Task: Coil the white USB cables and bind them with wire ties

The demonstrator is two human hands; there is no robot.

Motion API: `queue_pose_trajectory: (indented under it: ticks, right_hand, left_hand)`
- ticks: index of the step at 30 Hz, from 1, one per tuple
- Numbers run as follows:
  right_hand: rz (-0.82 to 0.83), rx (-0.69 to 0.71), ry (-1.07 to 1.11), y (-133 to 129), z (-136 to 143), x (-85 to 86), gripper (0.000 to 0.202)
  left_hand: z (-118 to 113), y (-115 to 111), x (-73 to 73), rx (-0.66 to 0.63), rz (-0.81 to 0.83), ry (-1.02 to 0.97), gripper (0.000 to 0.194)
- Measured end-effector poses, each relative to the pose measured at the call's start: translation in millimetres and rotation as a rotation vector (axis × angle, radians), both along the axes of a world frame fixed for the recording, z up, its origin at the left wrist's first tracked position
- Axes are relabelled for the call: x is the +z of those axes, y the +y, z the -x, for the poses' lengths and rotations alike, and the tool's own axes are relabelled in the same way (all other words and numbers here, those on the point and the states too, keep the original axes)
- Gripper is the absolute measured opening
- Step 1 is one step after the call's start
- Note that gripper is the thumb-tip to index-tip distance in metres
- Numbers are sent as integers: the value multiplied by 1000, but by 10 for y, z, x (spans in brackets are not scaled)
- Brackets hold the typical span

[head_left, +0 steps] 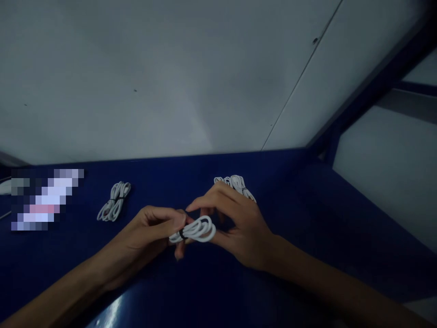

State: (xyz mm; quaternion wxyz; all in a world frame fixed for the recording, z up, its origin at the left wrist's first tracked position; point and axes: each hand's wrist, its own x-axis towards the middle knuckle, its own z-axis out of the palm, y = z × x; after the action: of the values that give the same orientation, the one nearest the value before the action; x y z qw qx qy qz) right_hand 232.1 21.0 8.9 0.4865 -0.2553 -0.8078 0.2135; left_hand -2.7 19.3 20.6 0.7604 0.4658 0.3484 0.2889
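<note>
A coiled white cable (201, 228) with a black tie around its left part is held above the blue table (164, 291). My left hand (153, 228) grips the coil's left end near the tie, thumb on top. My right hand (239, 223) is at the coil's right side, its fingers curved and apart, with the thumb behind or against the loops; whether it grips them is hidden. Beyond my right hand lie more bundled white cables (239, 183), partly covered by it.
Two tied white cable bundles (114, 201) lie side by side at the left. A pixelated patch (48, 200) covers something farther left, beside a white object (6, 187). A grey panel (153, 82) rises behind the table, with a blue frame (362, 100) at the right.
</note>
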Motion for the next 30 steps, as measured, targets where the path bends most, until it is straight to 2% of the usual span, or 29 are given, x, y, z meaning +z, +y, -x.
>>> queue_pose_trajectory:
  ticks: [5,12,15,19,26,30]
  right_hand:
    - [15,-5,-11,-10,13,-45,17]
    - [20,-5,-4,-36,18,-34,22]
    - [31,4,8,-70,39,-16,17]
    - [11,-10,39,-91,70,-9,11]
    - [152,-11,77,-90,89,24,27]
    - [214,-9,86,-113,93,43,35]
  left_hand:
    - [-8,-15,9,32,-163,104,47]
    - [-28,-36,-28,57,-401,247,54]
    - [-60,-54,-39,63,-456,266,60]
    - [-78,-65,-50,48,-426,245,64]
    - [-27,-111,-139,-89,-259,183,70]
    - [-72,-157,-114,-118,-174,161,75]
